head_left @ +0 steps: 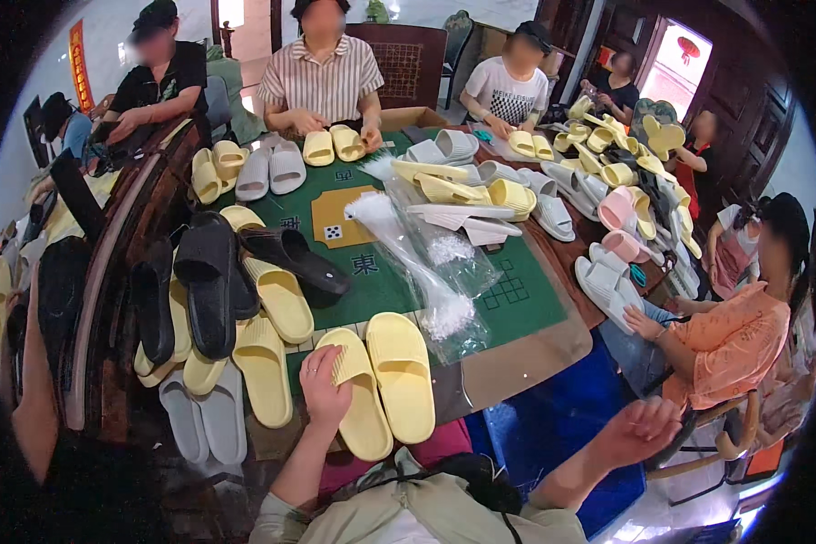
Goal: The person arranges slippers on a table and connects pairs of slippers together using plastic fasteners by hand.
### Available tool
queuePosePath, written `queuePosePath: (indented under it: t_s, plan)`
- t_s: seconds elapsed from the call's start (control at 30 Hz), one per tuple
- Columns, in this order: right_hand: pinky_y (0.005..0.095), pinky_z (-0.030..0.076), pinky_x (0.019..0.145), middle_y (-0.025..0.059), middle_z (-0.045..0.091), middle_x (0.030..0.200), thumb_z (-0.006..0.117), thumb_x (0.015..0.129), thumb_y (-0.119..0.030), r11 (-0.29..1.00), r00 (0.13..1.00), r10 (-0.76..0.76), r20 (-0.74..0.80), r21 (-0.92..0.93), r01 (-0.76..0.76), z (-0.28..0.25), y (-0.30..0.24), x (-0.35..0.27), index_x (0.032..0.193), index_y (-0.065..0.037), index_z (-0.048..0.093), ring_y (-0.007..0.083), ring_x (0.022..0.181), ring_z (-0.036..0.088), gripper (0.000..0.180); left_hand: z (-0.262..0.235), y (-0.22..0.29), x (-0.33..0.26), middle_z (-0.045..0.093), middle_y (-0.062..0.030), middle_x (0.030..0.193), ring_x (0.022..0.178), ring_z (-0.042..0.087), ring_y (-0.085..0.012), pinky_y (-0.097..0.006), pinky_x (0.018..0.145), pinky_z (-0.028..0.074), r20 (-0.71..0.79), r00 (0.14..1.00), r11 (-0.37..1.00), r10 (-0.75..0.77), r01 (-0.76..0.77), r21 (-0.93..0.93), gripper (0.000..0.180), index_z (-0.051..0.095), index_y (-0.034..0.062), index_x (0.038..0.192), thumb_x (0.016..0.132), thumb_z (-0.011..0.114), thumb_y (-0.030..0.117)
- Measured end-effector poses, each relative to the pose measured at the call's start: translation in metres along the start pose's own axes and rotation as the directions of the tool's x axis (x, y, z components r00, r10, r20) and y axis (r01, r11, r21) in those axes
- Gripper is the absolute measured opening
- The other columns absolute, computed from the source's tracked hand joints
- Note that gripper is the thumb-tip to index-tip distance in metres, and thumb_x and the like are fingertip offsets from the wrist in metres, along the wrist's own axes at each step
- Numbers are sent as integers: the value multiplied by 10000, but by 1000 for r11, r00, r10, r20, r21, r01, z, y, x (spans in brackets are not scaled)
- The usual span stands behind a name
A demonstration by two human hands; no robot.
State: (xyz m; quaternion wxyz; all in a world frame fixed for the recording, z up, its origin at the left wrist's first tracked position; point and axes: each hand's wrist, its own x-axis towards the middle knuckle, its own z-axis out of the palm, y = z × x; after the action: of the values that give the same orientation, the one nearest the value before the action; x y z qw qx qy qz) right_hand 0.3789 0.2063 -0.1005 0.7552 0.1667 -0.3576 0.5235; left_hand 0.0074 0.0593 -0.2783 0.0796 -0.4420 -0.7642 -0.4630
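A pair of pale yellow slide slippers lies side by side at the table's near edge, toes away from me. My left hand is closed on the side of the left yellow slipper, fingers over its ribbed strap. The right yellow slipper rests against it, untouched. Away to the right, my right hand is raised over a blue surface, its fingers loosely bent and apart. I see nothing held in it. Clear plastic bags with white strips lie on the green table mat.
Black slippers and more yellow ones pile up at the left, above a grey pair. A large heap of yellow, white, grey and pink slippers covers the right side. Several people sit around the table; one in orange is close on my right.
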Motion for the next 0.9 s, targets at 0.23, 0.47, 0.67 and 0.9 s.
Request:
queuePosePath:
  t_s: [0.23, 0.47, 0.67, 0.9]
  plan:
    - [284, 303, 447, -23, 399, 611, 665, 815, -145, 963, 965, 215, -153, -131, -235, 9, 29, -32, 752, -131, 410, 123, 550, 392, 263, -10, 20, 4, 513, -150, 1209, 1119, 473, -339, -458, 984, 350, -48, 993, 990, 105, -100, 95, 545, 557, 35, 1160, 640, 692, 123]
    - [195, 363, 514, -18, 554, 687, 607, 902, -108, -21, 45, 995, -93, -608, -794, 46, 128, -117, 851, -12, 600, 33, 599, 467, 108, -57, 81, -13, 657, -82, 918, 868, 600, -211, -323, 795, 463, 331, 940, 718, 86, 171, -674, 334, 655, 27, 1090, 759, 693, 48]
    - [195, 274, 480, -54, 475, 636, 589, 939, -235, -249, -246, 968, -54, -348, -904, 31, 150, -161, 855, -54, 601, 31, 544, 383, 200, -53, 67, -33, 611, -61, 877, 844, 573, -142, -268, 765, 445, 517, 846, 545, -127, 495, -677, 127, 660, -26, 928, 802, 659, -8]
    - [187, 287, 493, -40, 513, 642, 607, 927, -245, -277, -275, 960, -62, -382, -882, 13, 144, -164, 846, -63, 626, 34, 551, 407, 200, -56, 54, -30, 616, -51, 887, 834, 581, -125, -256, 744, 459, 453, 882, 640, -128, 422, -642, 133, 657, -18, 955, 833, 643, 34]
